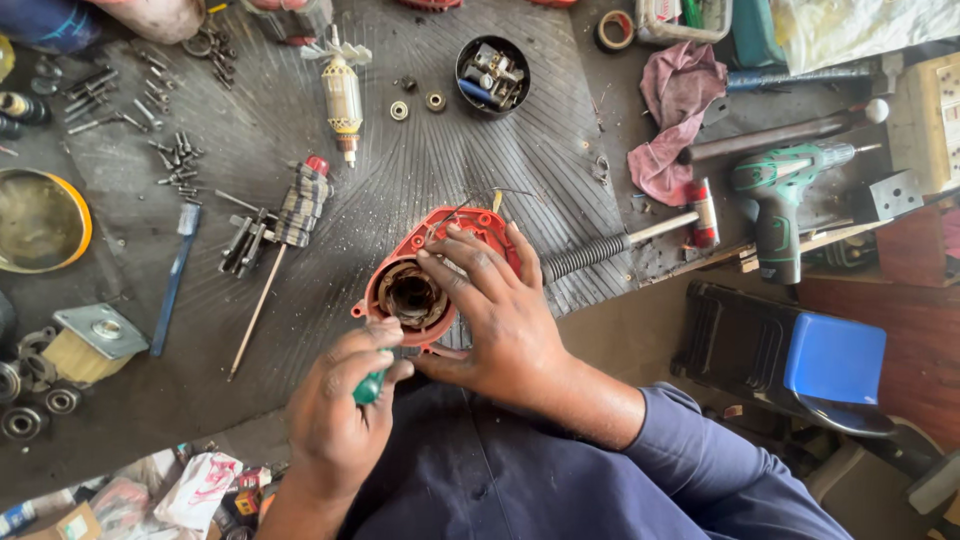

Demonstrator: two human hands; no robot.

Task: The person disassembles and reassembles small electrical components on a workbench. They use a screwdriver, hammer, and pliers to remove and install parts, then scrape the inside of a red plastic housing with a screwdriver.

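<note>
A red motor housing (400,255) with a dark round bore and windings stands on the ribbed black mat (480,160) near the bench's front edge. My right hand (500,310) lies over its right side, fingers spread across the rim, gripping it. My left hand (340,400) is just below the housing, closed around a green-handled tool (368,388) whose tip points up at the housing's lower rim; the tip is hidden. A coiled cable guard (585,255) runs out from the housing to the right.
A motor armature (343,95) with a white fan lies at the back. A black cup of parts (492,72), loose screws (175,160), a blue-handled tool (175,275), bearings (40,385), a green drill (780,190), a hammer (690,215) and a pink rag (675,110) surround it.
</note>
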